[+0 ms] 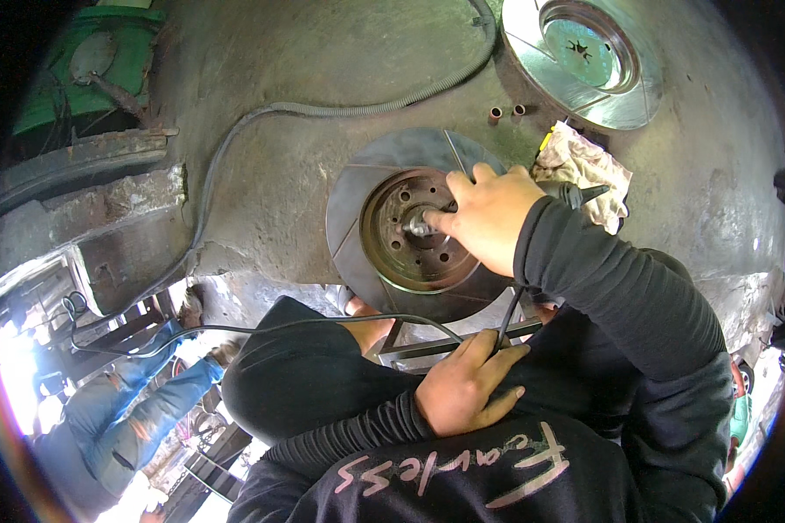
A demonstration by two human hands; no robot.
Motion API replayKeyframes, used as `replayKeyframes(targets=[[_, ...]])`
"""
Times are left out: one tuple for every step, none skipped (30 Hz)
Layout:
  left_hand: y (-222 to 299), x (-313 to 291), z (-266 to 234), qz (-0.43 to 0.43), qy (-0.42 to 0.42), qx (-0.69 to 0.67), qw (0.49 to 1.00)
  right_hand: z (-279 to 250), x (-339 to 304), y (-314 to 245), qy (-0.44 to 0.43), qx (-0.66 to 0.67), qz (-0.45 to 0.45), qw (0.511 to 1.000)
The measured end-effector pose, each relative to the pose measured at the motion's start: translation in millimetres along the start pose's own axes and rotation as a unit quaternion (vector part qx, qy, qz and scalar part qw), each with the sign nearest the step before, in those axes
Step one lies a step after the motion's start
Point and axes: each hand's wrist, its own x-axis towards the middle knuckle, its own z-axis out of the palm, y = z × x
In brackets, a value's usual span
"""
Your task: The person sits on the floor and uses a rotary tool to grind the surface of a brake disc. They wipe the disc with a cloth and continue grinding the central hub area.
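Observation:
A slotted brake disc lies flat on the dark metal surface in front of me, its rusty brown hub ringed with holes. Over its right side my right hand is spread, the thumb touching a shiny metal fitting at the hub's centre. My left hand is closed round a thin black cable above my lap. From that hand the cable rises toward my right wrist, where it passes out of sight. Beyond the right wrist a grey and black tool rests by a stained cloth, partly hidden.
Another shiny brake disc lies at the far right. Two short copper-coloured tubes stand near it. A ribbed grey hose curves across the surface. Green machinery is at the far left; a person in blue jeans is at the lower left.

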Motion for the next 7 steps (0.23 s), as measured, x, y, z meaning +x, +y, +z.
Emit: replayKeyframes(targets=[[-0.2, 0.1, 0.0, -0.003, 0.000, 0.006, 1.000, -4.8, 1.0, 2.8, -0.001, 0.001, 0.009, 1.000], [-0.3, 0.1, 0.0, -0.005, -0.001, 0.012, 1.000, -7.1, 2.2, 4.3, -0.002, 0.002, 0.018, 1.000], [0.0, 0.6, -0.6, -0.012, -0.009, 0.013, 1.000, -7.2, 2.2, 4.2, -0.002, 0.001, 0.018, 1.000], [0.5, 1.0, -1.2, -0.019, -0.017, 0.015, 1.000, -7.1, 1.5, 3.3, -0.002, -0.001, 0.017, 1.000], [0.9, 1.3, -1.5, -0.026, -0.025, 0.017, 0.999, -7.2, 0.9, 2.3, -0.003, -0.002, 0.017, 1.000], [-0.7, 1.2, -1.2, -0.020, -0.019, 0.018, 0.999, -7.5, 2.8, 0.6, -0.031, 0.009, 0.016, 0.999], [-3.5, 1.0, 0.4, -0.013, -0.013, 0.018, 1.000, -8.2, 5.1, -1.4, -0.060, 0.020, 0.015, 0.998]])
